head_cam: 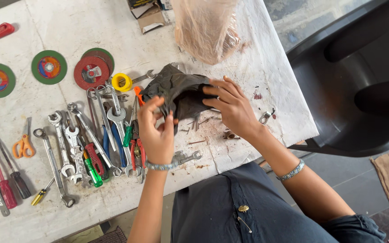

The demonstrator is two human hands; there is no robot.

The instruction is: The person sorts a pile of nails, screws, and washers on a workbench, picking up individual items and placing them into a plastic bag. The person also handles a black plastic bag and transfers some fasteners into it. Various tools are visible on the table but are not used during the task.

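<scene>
Black bag (176, 90) sits crumpled at the middle of the desk (59, 27), held between both hands just above the stained white cover. The left hand (156, 130) pinches the bag's near edge, its grip pressed together on a fold of the plastic, thumb and fingers raised. The right hand (232, 105) lies against the bag's right side with its fingers curled into the opening; its grip closes on the plastic there. Each wrist wears a silver bangle.

Left of the bag lies a spread of spanners (75, 139), side by side, with pliers (136, 150) and coloured screwdrivers (5, 180) mixed in. A yellow tape roll (121, 82) rests just beside the bag's upper left corner. Three grinding discs (49, 67) lie farther up and left, two green and one red. Orange scissors (23, 144) lie near the left edge. A few loose nails (194, 123) are scattered under the bag. A clear plastic bag (205, 27) stands at the desk's far side, and a dark chair (356, 76) is to the right.
</scene>
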